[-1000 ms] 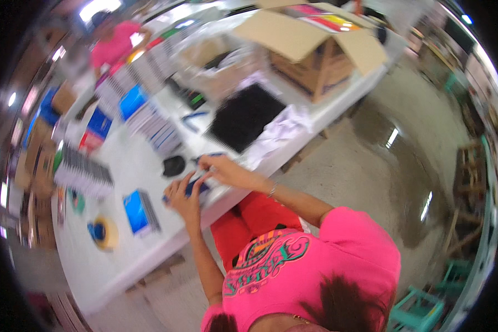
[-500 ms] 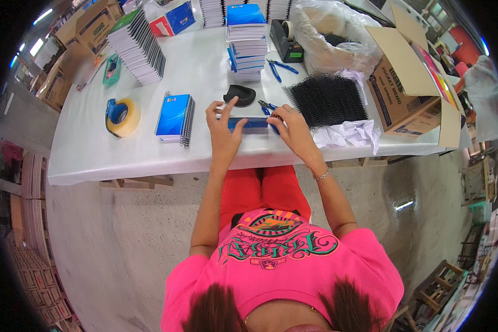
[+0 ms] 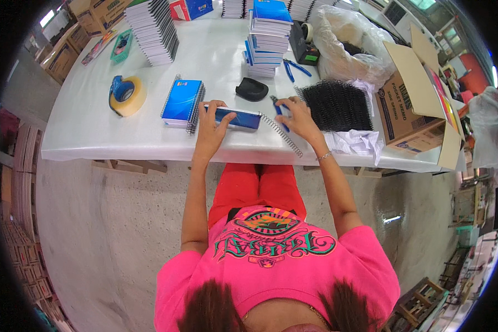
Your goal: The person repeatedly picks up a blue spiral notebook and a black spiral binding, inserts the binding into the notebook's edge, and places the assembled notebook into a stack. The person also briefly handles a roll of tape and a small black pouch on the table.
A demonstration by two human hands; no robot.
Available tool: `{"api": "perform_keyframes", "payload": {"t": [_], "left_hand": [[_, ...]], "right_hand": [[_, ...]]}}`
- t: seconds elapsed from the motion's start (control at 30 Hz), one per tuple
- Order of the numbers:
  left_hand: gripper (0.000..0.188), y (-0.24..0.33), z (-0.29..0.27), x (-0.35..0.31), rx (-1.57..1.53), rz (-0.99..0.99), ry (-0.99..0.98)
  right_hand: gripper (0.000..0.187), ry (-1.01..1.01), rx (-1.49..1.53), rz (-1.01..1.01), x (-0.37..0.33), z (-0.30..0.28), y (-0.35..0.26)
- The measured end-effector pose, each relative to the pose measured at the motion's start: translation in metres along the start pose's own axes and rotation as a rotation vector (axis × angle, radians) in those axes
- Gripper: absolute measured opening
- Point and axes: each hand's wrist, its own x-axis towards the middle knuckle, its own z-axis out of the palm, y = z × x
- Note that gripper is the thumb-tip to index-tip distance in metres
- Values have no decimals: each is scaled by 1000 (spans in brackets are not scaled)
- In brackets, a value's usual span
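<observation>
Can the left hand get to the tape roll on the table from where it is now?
Probably yes. The left hand rests on the blue notebook; the tape roll lies further left, with only a low stack of spiral notebooks between, which the arm could pass over.

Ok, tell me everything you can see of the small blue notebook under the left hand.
The small blue glossy-covered notebook lies flat near the front edge of the white table, long side across. The left hand presses its left end. A metal spiral wire runs diagonally from its right end, where the right hand rests.
</observation>
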Motion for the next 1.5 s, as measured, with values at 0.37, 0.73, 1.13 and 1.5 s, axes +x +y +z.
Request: {"api": "perform_keyframes", "payload": {"t": [0.37, 0.73, 1.13, 1.5], "left_hand": [[59, -10, 4, 1, 56, 61, -15], [73, -20, 8, -1, -19, 76, 0], [73, -20, 10, 1, -34, 64, -34], [74, -23, 12, 2, -22, 59, -42]], "right_hand": [[33, -115, 396, -252, 57, 32, -27], [28, -14, 196, -246, 19, 10, -23], [28, -587, 1299, 62, -6, -43, -25], [33, -401, 922, 75, -21, -22, -32]]}}
